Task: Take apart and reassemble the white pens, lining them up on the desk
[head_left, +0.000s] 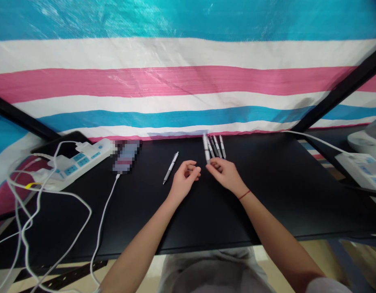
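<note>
My right hand (225,174) pinches a white and grey pen (206,147) between thumb and fingers. The pen stands nearly upright in the picture, and its far end is blurred. Just right of it, several similar pens (217,146) lie side by side at the back of the black tabletop. My left hand (184,179) hovers left of my right hand, fingers loosely curled, with a gap between thumb and fingers and nothing seen in it. Left of that hand, one more white and grey pen (171,167) lies slanted on the table.
A blurred-out phone (127,156) lies at the back left, with a white charging cable (104,215) running off the front edge. Power strips (81,162) with tangled cords sit at the far left and far right. A striped sheet (188,81) hangs behind the black table (133,219).
</note>
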Action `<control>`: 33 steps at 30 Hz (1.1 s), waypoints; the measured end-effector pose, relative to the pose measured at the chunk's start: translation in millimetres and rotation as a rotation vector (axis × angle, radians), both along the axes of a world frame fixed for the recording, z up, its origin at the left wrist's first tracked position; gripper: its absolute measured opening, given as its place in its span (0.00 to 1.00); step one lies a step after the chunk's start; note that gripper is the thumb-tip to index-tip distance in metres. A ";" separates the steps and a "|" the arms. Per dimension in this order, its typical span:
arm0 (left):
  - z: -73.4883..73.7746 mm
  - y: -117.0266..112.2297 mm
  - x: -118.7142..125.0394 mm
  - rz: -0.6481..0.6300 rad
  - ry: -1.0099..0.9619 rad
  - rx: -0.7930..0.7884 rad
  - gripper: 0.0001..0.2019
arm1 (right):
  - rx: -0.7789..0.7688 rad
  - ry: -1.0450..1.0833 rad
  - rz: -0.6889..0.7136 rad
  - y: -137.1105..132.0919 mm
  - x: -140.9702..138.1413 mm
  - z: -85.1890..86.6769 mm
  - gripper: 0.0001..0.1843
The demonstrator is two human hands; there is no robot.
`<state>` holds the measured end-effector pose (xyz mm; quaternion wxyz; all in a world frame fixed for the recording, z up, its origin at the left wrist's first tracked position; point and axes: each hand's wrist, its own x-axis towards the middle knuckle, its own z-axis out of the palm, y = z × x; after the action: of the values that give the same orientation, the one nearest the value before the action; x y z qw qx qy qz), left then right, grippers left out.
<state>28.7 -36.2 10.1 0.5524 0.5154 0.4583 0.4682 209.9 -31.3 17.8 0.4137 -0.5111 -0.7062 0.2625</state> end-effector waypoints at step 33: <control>3.2 26.8 -73.4 0.169 1.288 0.239 0.13 | -0.080 -0.258 -0.549 37.2 60.6 -23.2 0.13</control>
<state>-44.6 -9.4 13.4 0.0682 0.7126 0.6807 0.1558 270.5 5.8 -5.4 0.3557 -0.7281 -0.5772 0.1016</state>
